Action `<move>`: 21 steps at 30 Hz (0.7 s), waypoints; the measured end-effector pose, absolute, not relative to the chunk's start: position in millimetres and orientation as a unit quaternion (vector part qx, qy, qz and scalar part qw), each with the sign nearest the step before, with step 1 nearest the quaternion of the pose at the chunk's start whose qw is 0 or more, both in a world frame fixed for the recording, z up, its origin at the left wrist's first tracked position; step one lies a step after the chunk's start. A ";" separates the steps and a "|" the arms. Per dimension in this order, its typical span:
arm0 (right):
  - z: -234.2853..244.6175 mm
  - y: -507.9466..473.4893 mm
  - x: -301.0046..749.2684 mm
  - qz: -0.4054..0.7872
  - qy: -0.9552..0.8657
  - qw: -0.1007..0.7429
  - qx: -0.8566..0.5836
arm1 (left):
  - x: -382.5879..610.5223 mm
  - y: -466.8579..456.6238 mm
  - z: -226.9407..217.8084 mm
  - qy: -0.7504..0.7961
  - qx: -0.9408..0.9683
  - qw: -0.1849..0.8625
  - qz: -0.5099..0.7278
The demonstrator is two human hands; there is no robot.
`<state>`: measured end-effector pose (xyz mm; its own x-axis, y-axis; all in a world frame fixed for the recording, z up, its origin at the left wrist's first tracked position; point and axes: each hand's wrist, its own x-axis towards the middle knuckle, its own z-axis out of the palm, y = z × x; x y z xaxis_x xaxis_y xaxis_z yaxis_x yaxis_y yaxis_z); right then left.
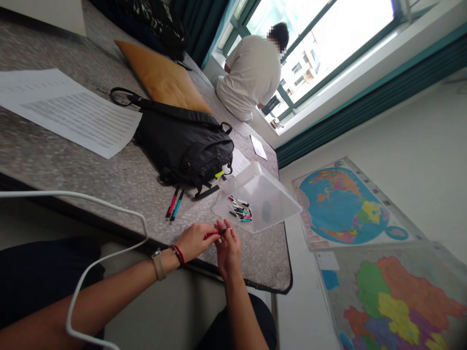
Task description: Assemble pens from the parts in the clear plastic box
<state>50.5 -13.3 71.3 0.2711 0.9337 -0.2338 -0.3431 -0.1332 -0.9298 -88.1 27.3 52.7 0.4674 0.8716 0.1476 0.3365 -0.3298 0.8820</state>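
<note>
The left hand (196, 240) grips a slim red-and-black pen (211, 235), the right hand (229, 250) at its black end, near a translucent plastic box (279, 197) holding thin multicoloured pen parts (242, 213).

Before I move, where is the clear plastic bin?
In the head view, the clear plastic bin sits right of centre on the mottled grey surface, to the lower right of the black backpack and just above the right hand in frame.

Grey mottled surface (73, 165): black backpack (186, 141) between near and far edges; printed sheet (73, 109) left of it; brown envelope (164, 75) behind, toward far edge; thin white slab (259, 147) near far right corner. White cable (44, 193) before near edge. Person in white shirt (251, 68) by far edge. World map (339, 204) on wall beyond right edge.
</note>
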 end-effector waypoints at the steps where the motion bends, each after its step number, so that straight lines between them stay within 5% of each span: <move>1: 71.5 -13.7 50.4 0.541 -0.281 0.593 -0.525 | -88.3 27.6 52.7 0.404 0.748 0.416 0.323; 21: 65.4 -7.2 46.5 0.472 -0.274 0.617 -0.568 | -84.8 28.4 49.0 0.401 0.752 0.424 0.306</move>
<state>46.5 -7.2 65.4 0.4055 0.8925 -0.1975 -0.2711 -0.0889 -0.9584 -84.8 28.4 49.0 0.4913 0.8628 0.1195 0.3448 -0.3187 0.8829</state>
